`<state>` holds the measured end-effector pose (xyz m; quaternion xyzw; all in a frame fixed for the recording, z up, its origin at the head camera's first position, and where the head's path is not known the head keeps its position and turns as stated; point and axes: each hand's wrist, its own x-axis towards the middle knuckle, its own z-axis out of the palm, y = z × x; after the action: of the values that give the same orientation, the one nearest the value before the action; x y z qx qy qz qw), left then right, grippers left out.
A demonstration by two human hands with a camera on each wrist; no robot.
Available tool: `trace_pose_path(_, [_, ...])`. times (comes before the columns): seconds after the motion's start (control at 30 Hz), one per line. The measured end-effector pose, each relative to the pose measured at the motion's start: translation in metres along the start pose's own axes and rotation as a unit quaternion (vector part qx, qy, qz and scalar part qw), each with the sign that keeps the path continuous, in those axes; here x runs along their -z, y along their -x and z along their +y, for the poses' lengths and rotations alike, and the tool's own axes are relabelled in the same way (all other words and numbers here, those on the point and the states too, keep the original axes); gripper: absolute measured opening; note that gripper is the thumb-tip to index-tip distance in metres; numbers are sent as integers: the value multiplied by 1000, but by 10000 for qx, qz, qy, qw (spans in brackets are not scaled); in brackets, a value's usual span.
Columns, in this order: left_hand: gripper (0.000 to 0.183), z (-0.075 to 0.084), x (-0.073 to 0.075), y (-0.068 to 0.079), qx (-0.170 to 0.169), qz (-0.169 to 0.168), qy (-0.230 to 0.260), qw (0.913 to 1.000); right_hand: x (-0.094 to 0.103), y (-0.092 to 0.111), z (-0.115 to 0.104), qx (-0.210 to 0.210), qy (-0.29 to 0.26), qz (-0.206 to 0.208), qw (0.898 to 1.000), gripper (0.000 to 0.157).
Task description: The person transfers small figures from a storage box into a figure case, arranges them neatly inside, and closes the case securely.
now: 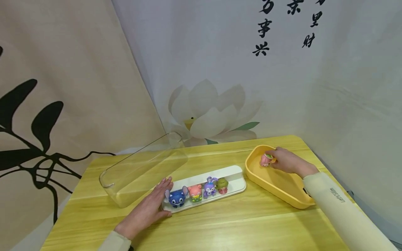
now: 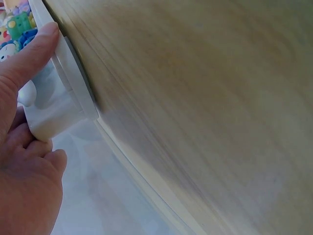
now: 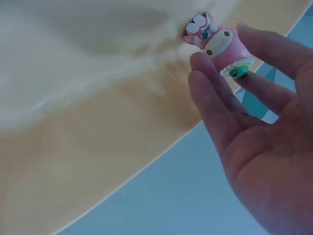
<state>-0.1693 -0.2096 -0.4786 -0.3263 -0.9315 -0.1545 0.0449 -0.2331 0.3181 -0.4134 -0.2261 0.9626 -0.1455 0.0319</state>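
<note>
Lifting out seems the step in hand: my right hand's (image 1: 289, 161) fingers pinch the pink figurine (image 1: 266, 160) toward the yellow tray's (image 1: 284, 181) eleven o'clock end; my left hand (image 1: 150, 206) grips the white base's (image 1: 194, 180) eight o'clock end. Next calls for clearing the rim.

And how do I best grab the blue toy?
Probably pinch the blue toy by its big head, front and back, from above. Its ears stick out sideways, the pink toy stands close beside it, and the left hand is at its other side.
</note>
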Motion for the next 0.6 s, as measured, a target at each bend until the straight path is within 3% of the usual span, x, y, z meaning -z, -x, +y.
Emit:
trace_pose_path(0.3, [101,0,-1,1,78,-86,99,9999,-6,3,1,-252,178,136,9994,49])
trace_pose_path(0.47, [101,0,1,0,121,-159,168,9997,-11,1,2,-160,49,465,9988,36])
trace_pose_path(0.6, [101,0,2,0,112,-176,194,9996,-12,-1,3,-236,-29,468,9986,33])
